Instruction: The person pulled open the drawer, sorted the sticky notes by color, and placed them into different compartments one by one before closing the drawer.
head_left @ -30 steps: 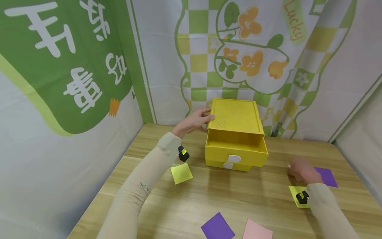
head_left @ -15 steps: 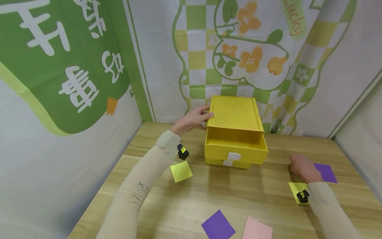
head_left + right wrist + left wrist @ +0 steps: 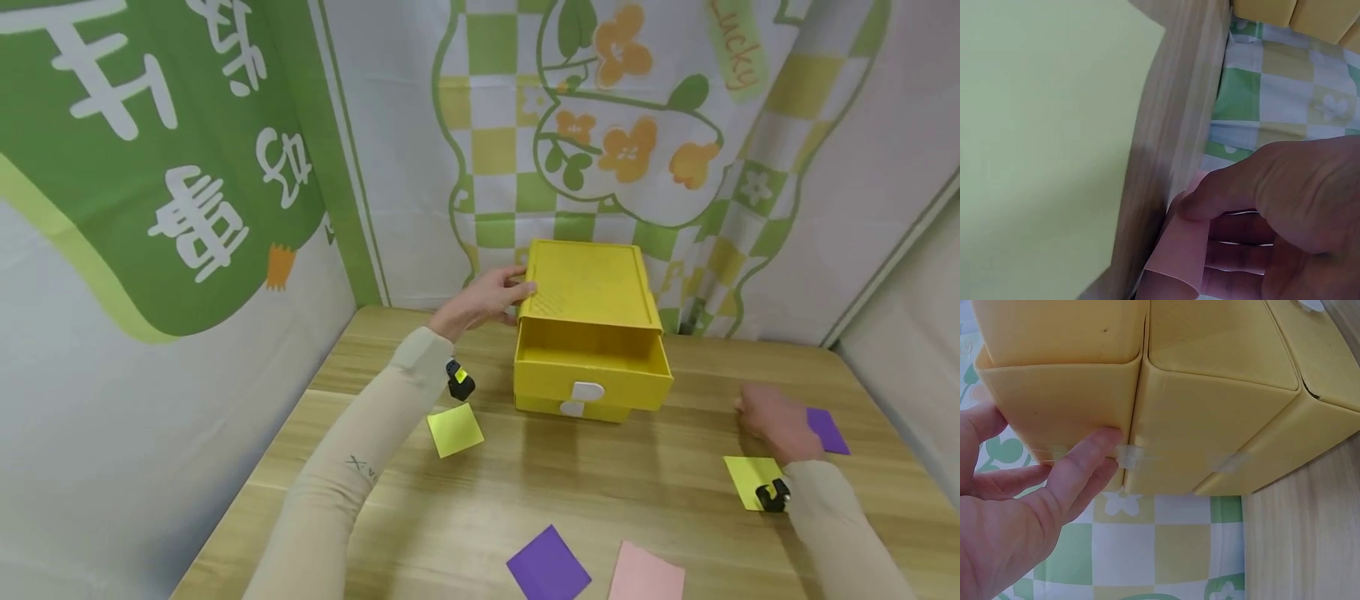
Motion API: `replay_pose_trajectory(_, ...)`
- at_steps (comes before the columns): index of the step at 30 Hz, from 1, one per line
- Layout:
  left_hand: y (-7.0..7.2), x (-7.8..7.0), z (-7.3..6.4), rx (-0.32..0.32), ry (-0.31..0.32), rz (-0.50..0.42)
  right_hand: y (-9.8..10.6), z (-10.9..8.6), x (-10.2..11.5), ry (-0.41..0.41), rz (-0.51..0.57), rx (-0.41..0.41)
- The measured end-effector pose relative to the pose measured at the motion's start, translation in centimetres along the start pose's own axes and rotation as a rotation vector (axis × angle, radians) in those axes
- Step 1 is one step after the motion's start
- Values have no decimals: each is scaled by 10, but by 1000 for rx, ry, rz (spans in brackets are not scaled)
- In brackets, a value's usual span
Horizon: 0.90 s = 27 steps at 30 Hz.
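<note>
A yellow drawer unit (image 3: 588, 279) stands at the back of the table with its top drawer (image 3: 592, 379) pulled out; nothing shows inside the part in view. My left hand (image 3: 486, 302) rests against the unit's upper left edge, thumb over the top. In the left wrist view, fairly straight fingers (image 3: 1082, 459) touch its side wall. My right hand (image 3: 776, 421) is low over the table, right of the unit. Between thumb and fingers it pinches a curved pink sticky note (image 3: 1182, 256), mostly hidden by the hand in the head view.
A purple note (image 3: 828, 431) lies partly behind my right hand, and a yellow note (image 3: 742, 482) near that wrist. Another yellow note (image 3: 456, 431) is left of the unit. Toward the front lie a purple note (image 3: 549, 563) and a pink note (image 3: 647, 573). A patterned curtain (image 3: 495, 150) hangs behind.
My right hand has shifted slightly to the right and covers more of the purple note. My left hand stays on the drawer unit. The head view has tilted down a little.
</note>
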<state>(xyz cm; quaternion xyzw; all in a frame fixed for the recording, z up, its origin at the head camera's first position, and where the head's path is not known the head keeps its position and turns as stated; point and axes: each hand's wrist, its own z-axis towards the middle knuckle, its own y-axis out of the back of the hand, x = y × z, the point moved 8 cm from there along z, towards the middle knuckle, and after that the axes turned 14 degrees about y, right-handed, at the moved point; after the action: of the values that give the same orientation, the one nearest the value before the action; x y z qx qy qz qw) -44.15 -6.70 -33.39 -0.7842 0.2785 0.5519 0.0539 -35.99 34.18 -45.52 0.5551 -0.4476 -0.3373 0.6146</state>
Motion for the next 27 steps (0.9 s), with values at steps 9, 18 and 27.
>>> replay_pose_trajectory(9,-1,1,-2,-3,5,-1,21,-10,4,-5,42,-104)
replay_pose_trajectory(18,0,-1,-2,-3,5,14,50,-5,21,43,24,-155)
replay_pose_trajectory(27,0,1,-1,2,16,0,91,-1,53,119,115,-206)
